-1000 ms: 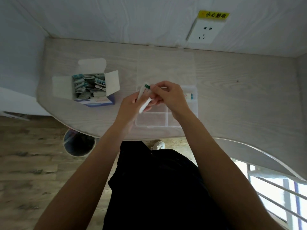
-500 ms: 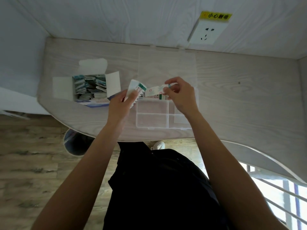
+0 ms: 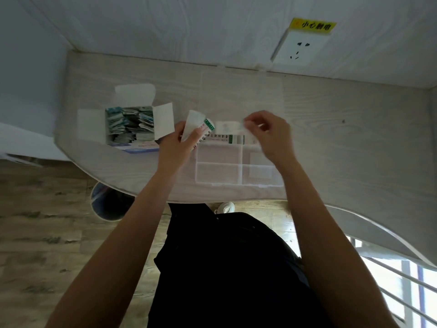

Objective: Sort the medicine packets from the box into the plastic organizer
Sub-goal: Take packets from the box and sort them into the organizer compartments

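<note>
1. My left hand (image 3: 176, 140) has a closed grip on a small stack of medicine packets (image 3: 197, 129), white with green and red print; how many I cannot tell.
2. My right hand (image 3: 268, 136) pinches one blurred white packet (image 3: 229, 127) by its end, over the far row of the organizer.
3. One clear plastic organizer (image 3: 238, 162) lies open, its lid (image 3: 241, 91) flat behind it; four near compartments look bare, and a far one holds printed packets (image 3: 233, 138).
4. One cardboard box (image 3: 130, 125), flaps spread, sits left of it, crammed with green-and-white packets.
5. The surface (image 3: 354, 138) is pale wood grain with a curved front edge; the wall carries one white socket (image 3: 300, 49) under a yellow label (image 3: 312, 25).
6. Wood-plank floor below, with one round bin (image 3: 108, 204).
</note>
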A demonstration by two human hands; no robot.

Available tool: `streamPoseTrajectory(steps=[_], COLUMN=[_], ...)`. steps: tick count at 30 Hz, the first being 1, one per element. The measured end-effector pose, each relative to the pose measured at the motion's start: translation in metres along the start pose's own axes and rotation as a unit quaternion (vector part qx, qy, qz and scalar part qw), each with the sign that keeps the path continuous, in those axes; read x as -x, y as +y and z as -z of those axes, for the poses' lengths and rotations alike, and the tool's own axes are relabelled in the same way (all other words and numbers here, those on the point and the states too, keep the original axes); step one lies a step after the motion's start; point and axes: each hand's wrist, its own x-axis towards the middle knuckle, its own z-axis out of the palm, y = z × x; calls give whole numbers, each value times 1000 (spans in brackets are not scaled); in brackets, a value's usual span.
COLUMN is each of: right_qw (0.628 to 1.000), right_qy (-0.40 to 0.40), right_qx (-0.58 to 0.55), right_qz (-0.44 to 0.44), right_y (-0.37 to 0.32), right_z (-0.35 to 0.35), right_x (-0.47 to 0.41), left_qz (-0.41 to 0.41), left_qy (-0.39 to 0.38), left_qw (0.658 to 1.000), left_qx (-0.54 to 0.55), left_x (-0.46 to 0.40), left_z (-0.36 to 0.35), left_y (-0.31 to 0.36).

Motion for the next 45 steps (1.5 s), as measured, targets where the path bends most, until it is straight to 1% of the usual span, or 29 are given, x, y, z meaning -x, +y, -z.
streamPoseTrajectory(steps=[2,4,6,10,12,15,17,18,19,20,21,22,23,24,25,27,28,29,31,34,36,37,39,40,41,43,45], right_qw=[998,995,991,970,958,949,948,948,953,968,986,998,999,993,985,973,971,972,979,989,990,989,990,990,991,991,993], right_qy=[53,77,77,66,54,47,49,52,59,66,57,27,-17,-53,-72,-67,-59,-54,-47,-14,18,26,29,31,33,30,19], right_qx=[-7,19,76,233,282,308,308,310,295,244,157,58,-31,-95,-145,-204,-212,-208,-173,-108,-87,-87,-84,-77,-70,-58,-33], right_qz=[-28,-65,-81,-28,-20,-46,-63,-51,-27,-5,6,0,-21,-46,-66,-88,-92,-95,-97,-104,-113,-115,-113,-110,-109,-115,-116], right_y=[20,38,46,36,31,30,29,27,23,17,8,-1,-10,-16,-20,-22,-22,-21,-18,-11,-7,-7,-9,-11,-12,-14,-14], right_z=[24,40,43,33,27,22,21,21,20,18,16,12,7,2,-3,-10,-12,-14,-15,-17,-16,-16,-20,-23,-27,-33,-35], right_x=[3,8,8,4,3,1,1,2,4,7,10,14,17,18,19,16,15,13,10,5,3,3,4,5,4,3,1], left_qz=[-8,-8,-14,-21,-11,11,13,10,7,5,4,1,0,2,7,19,17,5,-41,-119,-207,-264,-361,-392,-409,-409,-390], left_qy=[-16,-32,-49,-70,-68,-66,-71,-75,-78,-80,-81,-81,-81,-81,-81,-91,-92,-81,-26,51,78,86,89,85,75,49,19], left_qw=[999,998,997,996,997,998,997,997,997,997,997,997,997,996,996,994,994,995,999,991,971,952,899,875,859,849,856], left_qx=[-30,-44,-51,-55,-46,-4,-6,-11,-12,-10,-5,5,18,30,39,52,57,53,12,-43,-90,-132,-231,-270,-298,-330,-340], left_x=[-1,-4,-5,-4,-4,-4,-3,-2,-2,0,1,2,4,6,6,5,4,2,-1,3,2,0,-4,-6,-8,-12,-13], left_z=[-4,-10,-14,-17,-19,-20,-21,-22,-23,-24,-25,-26,-27,-28,-27,-24,-22,-20,-17,-13,-9,-9,-11,-13,-15,-18,-20], left_y=[2,3,3,5,5,7,8,9,11,12,15,17,19,21,23,23,22,20,19,20,15,11,4,1,-1,-5,-6])
